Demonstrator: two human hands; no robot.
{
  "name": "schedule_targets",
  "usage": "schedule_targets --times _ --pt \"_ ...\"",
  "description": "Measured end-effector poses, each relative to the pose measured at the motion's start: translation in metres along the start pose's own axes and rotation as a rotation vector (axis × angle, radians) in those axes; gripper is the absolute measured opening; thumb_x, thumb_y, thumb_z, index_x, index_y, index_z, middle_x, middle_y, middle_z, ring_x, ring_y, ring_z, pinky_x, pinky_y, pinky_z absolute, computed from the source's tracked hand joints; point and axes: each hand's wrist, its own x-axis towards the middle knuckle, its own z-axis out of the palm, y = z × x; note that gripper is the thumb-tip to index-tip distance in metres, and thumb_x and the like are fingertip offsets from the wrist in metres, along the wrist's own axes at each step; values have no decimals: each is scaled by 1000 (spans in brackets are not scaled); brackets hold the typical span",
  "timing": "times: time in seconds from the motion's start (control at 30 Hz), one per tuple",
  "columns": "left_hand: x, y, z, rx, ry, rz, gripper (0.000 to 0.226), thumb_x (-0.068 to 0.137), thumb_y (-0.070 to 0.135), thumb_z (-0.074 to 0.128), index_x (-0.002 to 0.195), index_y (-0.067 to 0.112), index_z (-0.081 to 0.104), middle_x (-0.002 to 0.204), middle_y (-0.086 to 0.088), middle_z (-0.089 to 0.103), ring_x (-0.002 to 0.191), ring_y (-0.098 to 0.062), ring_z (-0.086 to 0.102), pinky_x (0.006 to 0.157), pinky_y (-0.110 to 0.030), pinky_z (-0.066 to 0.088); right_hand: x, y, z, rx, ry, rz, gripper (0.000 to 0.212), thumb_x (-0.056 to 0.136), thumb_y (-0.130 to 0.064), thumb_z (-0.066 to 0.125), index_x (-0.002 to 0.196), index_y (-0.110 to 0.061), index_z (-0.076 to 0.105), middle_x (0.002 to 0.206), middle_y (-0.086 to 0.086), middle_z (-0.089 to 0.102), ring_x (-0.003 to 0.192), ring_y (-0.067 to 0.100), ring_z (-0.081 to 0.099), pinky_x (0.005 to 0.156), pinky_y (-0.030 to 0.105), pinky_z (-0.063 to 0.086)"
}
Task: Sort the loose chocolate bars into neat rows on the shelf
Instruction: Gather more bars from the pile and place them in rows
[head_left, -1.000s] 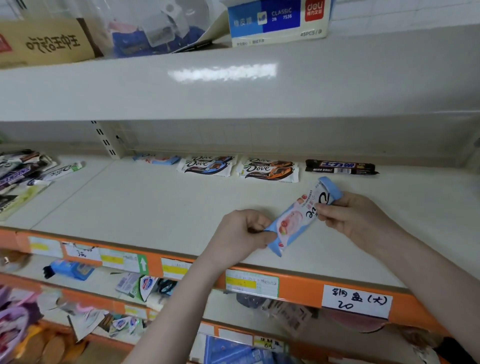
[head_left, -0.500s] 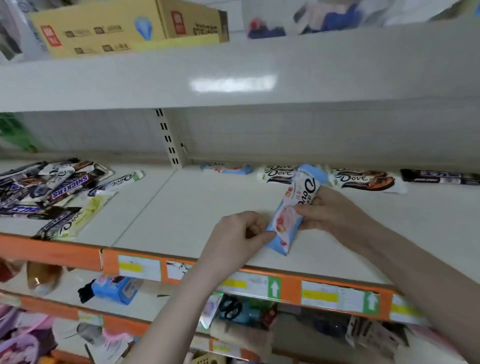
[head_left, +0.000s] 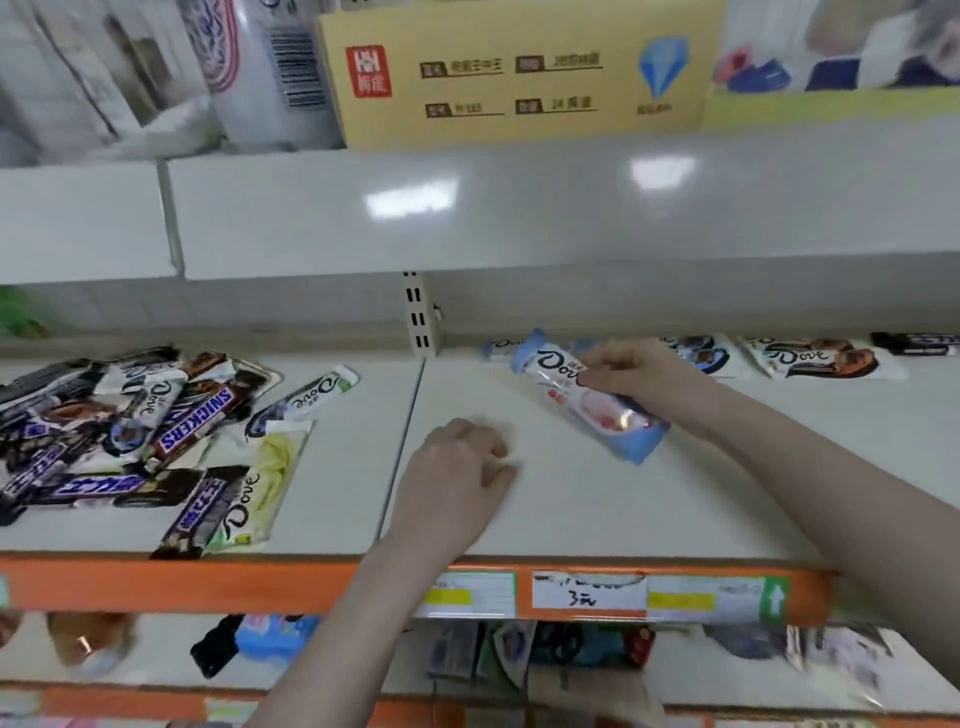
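My right hand (head_left: 636, 369) grips a pale blue and pink Dove bar (head_left: 597, 410) near its top end, holding it just over the white shelf (head_left: 597, 514) in front of another blue Dove bar (head_left: 496, 347) at the back. My left hand (head_left: 457, 467) hovers over the shelf with fingers curled and nothing in it. A loose pile of Snickers and Dove bars (head_left: 135, 431) lies on the left shelf section. At the back right a row holds Dove bars (head_left: 815, 358) and a dark bar (head_left: 919, 343).
An orange front rail with price labels (head_left: 587, 595) edges the shelf. The upper shelf's front (head_left: 519, 208) overhangs, carrying a yellow carton (head_left: 519, 73) and bags. A slotted upright (head_left: 418, 317) divides the two sections. Lower shelves hold mixed packets.
My left hand let go of the blue Dove bar and dropped toward the shelf. My right hand carried the bar toward the back. The view swung left, showing more of the pile.
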Motion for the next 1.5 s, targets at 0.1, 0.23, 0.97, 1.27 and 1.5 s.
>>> schedule_targets --times 0.1,0.23,0.97,1.27,1.5 --pt "-3 -6 4 18 -37 -5 24 86 31 61 105 16 66 109 -3 59 107 -21 52 91 -27 39 12 7 2 -89 -1 26 24 86 -10 61 72 -28 66 73 7 51 68 15 42 64 28 30" --pt "-4 -10 4 11 -50 21 24 85 26 62 106 14 65 111 -6 59 107 -25 51 92 -30 39 26 15 5 -268 -54 48 9 87 -10 60 83 -9 68 66 9 48 58 14 37 51 26 27" --pt "-4 -12 17 312 -67 53 38 82 35 41 99 17 69 96 -5 67 84 -25 63 68 -32 52 37 32 16 -783 38 -243 35 67 -19 71 100 -10 66 91 5 69 85 23 62 78 30 47" --pt "-5 -14 20 315 -20 76 35 83 35 42 99 17 67 98 -5 67 85 -25 63 70 -33 52 92 41 18 -825 119 -374 30 65 -18 74 92 -7 67 90 14 62 88 32 56 78 33 44" --pt "-5 -14 19 302 -20 88 37 81 36 43 101 17 68 97 -6 67 85 -26 64 70 -32 53 103 49 9 -766 34 -295 14 70 -9 64 77 2 58 81 9 61 85 25 55 76 34 46"
